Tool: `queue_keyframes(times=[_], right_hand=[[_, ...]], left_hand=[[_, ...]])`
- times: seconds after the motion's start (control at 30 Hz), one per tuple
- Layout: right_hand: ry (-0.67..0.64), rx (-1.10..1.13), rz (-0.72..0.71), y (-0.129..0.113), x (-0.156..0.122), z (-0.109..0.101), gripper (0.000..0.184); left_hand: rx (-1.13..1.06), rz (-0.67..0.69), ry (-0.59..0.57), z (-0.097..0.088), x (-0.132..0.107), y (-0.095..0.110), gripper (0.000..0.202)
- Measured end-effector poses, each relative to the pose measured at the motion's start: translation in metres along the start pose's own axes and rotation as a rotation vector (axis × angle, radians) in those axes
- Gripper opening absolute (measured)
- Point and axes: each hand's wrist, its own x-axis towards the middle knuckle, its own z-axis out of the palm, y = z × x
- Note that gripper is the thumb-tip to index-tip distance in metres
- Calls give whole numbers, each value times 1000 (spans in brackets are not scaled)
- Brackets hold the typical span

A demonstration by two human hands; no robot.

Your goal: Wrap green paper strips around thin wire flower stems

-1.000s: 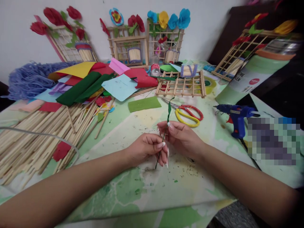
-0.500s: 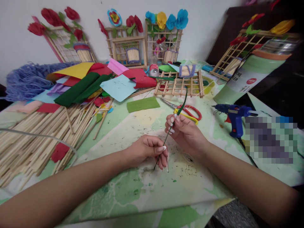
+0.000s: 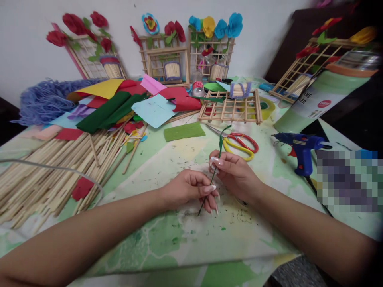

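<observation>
Between my two hands runs a thin dark green stem (image 3: 213, 175), tilted, with a loose strip of green crepe paper (image 3: 221, 141) curling from its upper end. My left hand (image 3: 196, 190) pinches the stem low down between thumb and fingers. Higher up, my right hand (image 3: 231, 169) grips it where the paper strip meets it. Just beyond my right hand lie scissors (image 3: 243, 145) with red and yellow handles. A flat piece of lighter green crepe paper (image 3: 184, 132) rests on the table past my left hand.
Wooden sticks (image 3: 56, 175) and coloured paper sheets (image 3: 154, 110) cover the left side. A small stick lattice (image 3: 230, 109) lies ahead. To the right are a blue glue gun (image 3: 303, 147) and a large green tumbler (image 3: 323, 95). Flower-decorated lattices (image 3: 211, 48) lean at the back.
The free end of the green strip has become shorter and now curls over to the right. My right hand has turned slightly around the stem. The whole view has shifted a little.
</observation>
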Motion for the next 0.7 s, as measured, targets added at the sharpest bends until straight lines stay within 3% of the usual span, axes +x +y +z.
queue_keyframes(times=[0.23, 0.47, 0.7], right_hand=[[66, -5, -4, -2, 1, 0, 21], [20, -16, -49, -5, 0, 0, 18], [13, -16, -11, -4, 1, -1, 20]], left_hand=[[85, -53, 85, 2, 0, 2, 29], [119, -53, 145, 6, -1, 0, 37], [26, 68, 57, 1, 0, 0, 31]])
